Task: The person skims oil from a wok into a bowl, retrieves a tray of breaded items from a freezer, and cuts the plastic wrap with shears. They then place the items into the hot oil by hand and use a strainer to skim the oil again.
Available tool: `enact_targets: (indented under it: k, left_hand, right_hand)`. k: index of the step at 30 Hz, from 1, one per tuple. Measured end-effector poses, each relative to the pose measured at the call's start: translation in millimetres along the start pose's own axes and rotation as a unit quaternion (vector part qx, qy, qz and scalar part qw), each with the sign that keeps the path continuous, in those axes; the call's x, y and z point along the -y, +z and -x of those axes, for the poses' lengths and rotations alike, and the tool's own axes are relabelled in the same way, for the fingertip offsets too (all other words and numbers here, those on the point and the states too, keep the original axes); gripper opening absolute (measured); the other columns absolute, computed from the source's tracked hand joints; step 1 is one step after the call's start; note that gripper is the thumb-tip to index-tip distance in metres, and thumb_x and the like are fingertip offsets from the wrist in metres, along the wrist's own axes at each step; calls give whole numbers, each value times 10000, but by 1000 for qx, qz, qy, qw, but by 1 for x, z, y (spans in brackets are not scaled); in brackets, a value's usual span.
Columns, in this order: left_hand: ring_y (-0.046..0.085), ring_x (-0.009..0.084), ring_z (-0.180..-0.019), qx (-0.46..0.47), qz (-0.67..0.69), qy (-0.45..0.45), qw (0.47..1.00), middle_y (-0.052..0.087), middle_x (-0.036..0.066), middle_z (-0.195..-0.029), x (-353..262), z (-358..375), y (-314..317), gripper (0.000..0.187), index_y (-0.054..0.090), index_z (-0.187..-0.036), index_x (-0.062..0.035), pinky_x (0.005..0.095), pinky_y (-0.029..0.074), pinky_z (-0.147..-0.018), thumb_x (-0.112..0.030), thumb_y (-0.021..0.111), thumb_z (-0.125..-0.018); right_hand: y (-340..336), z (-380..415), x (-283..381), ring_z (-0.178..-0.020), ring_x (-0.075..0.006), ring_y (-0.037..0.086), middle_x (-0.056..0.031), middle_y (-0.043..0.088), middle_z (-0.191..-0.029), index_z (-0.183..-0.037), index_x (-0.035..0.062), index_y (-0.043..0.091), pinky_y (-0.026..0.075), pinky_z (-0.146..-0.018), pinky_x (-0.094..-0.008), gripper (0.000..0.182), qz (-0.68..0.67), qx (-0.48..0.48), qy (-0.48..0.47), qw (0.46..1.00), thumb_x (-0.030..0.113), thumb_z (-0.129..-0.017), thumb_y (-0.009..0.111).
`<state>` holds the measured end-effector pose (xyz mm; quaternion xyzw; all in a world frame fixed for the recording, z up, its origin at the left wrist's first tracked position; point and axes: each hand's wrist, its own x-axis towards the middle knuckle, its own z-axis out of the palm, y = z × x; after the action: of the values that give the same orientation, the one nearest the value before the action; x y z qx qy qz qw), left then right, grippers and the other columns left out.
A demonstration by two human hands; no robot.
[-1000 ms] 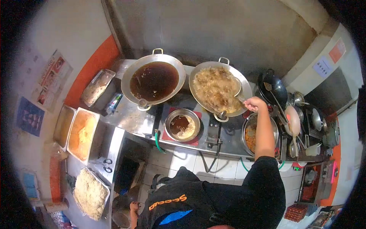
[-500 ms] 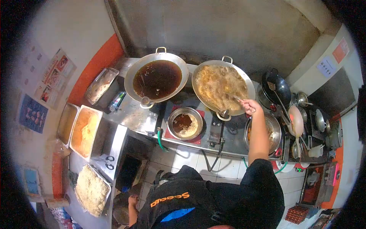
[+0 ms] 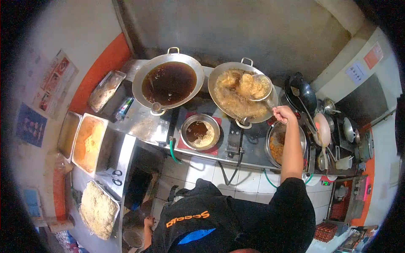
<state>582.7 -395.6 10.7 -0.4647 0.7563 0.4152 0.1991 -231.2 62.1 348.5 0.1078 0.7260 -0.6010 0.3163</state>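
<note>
My right hand (image 3: 284, 114) is closed round the handle of a strainer ladle (image 3: 262, 87). Golden fried pieces (image 3: 249, 86) fill the ladle, which is over the bubbling oil of the right wok (image 3: 218, 93). More pieces float in that oil. Low at the left, my left hand (image 3: 149, 222) hangs beside the counter with its fingers curled; whether it holds anything is too small to tell. The left wok (image 3: 140, 89) holds dark oil. Between and below the woks stands a metal bowl (image 3: 184, 137) with dark liquid and pale bits.
A metal pot (image 3: 302, 143) with browned food stands right of the bowl. Farther right are a black wok (image 3: 307, 98) and several pans. On the left are a tray of orange-coloured powder (image 3: 86, 156) and a tray of pale crumbs (image 3: 99, 208). A green hose (image 3: 172, 151) hangs at the counter edge.
The strainer ladle has come up into view, loaded with fried pieces. My right hand has shifted slightly right. The whole view has moved a little, and more of the right pot shows.
</note>
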Motion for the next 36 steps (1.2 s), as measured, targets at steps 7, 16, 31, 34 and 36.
enact_targets:
  k: [7,16,31,34,36]
  left_hand:
    - [638,221,-676,-11,46,47,998,642,131,-815,-25,11,-16,200,575,-936,14,334,520,-561,-96,498,-788]
    - [634,205,-639,-49,-41,20,998,644,116,-816,-33,0,-17,155,582,-898,8,333,511,-547,-87,522,-790]
    - [622,244,-703,-16,135,-77,988,626,116,-829,-10,-11,4,144,573,-928,-4,350,525,-545,-78,525,-814]
    - [622,241,-693,-1,14,-47,999,627,109,-829,-49,3,-17,142,576,-924,-7,352,527,-549,-68,533,-803]
    - [621,237,-675,-2,12,-38,999,627,108,-815,-63,6,-21,145,578,-925,-11,350,526,-545,-68,546,-795]
  right_hand:
    - [12,15,18,-373,-69,403,-41,488,-561,-756,25,498,322,-316,-209,44,117,-93,-33,988,-17,-763,490]
    - [24,51,27,-356,-115,427,-80,490,-514,-652,5,489,311,-295,-263,111,232,-145,-18,962,0,-761,466]
    - [14,80,-8,-321,-129,407,-54,485,-493,-662,28,510,313,-293,-268,113,86,-180,-113,973,35,-764,462]
    - [13,53,-30,-326,-143,427,-61,490,-499,-804,3,529,324,-288,-284,94,160,-196,-153,955,11,-775,441]
    - [31,63,-29,-340,-155,453,-74,502,-504,-759,-1,552,321,-292,-302,114,267,-212,-176,924,0,-765,438]
